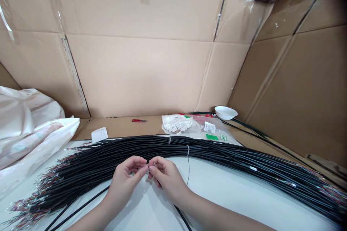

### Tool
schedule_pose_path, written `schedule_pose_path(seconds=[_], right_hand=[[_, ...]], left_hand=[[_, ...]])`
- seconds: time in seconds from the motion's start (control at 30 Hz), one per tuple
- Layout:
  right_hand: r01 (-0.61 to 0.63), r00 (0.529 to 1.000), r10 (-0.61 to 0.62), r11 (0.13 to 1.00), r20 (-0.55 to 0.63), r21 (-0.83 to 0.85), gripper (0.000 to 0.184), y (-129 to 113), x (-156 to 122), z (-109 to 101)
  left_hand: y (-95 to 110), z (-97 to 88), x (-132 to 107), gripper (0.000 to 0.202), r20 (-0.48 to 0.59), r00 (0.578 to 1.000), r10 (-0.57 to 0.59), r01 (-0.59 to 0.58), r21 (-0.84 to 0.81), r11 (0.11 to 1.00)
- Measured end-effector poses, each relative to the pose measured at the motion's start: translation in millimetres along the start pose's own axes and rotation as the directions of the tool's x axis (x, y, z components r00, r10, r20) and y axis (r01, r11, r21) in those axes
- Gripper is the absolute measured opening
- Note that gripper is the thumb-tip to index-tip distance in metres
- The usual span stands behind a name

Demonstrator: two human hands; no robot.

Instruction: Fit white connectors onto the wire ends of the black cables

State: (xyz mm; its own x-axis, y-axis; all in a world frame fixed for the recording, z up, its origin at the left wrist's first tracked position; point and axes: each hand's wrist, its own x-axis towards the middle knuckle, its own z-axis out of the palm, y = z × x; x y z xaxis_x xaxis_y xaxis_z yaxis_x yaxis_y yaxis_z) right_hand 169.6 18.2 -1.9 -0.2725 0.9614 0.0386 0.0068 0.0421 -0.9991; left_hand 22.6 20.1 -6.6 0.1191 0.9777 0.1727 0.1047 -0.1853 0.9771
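A thick bundle of black cables (217,155) lies across the white table (230,195), tied with white bands, its coloured wire ends fanned out at the left (40,187). My left hand (126,177) and my right hand (165,175) meet just in front of the bundle, fingertips pinched together on a small pale part at the end of a single black cable (188,168) that loops off to the right and back under my right wrist. What exactly sits between the fingertips is too small to name. More single black cables (81,207) run under my left forearm.
Cardboard walls (141,75) stand round the back and right. Behind the bundle lie a clear bag of small white parts (177,125), a white bowl (225,112), green labels (211,137), a red-handled tool (139,120) and a white card (99,134). Plastic bags (29,126) are heaped at the left.
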Motion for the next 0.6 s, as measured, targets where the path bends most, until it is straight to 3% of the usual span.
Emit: schedule_pose_path(seconds=[0.23,0.43,0.6], right_hand=[[0.017,1.0,-0.019,0.993,-0.015,-0.119,0.017,-0.7,-1.3,-1.9],[0.081,0.995,-0.093,0.967,-0.038,-0.241,0.018,-2.9,-5.2,-2.1],[0.097,0.992,-0.112,0.975,-0.066,-0.2,0.019,-1.5,-5.3,-1.3]], left_hand=[[-5.3,-2.5,1.6,0.02,-0.025,1.0,-0.016,0.015,-0.045,0.999],[-7.7,-2.5,2.2,0.028,0.035,0.999,-0.022,0.027,-0.127,0.992],[-5.2,-2.6,1.9,0.027,0.008,1.0,0.018,-0.017,-0.101,0.995]])
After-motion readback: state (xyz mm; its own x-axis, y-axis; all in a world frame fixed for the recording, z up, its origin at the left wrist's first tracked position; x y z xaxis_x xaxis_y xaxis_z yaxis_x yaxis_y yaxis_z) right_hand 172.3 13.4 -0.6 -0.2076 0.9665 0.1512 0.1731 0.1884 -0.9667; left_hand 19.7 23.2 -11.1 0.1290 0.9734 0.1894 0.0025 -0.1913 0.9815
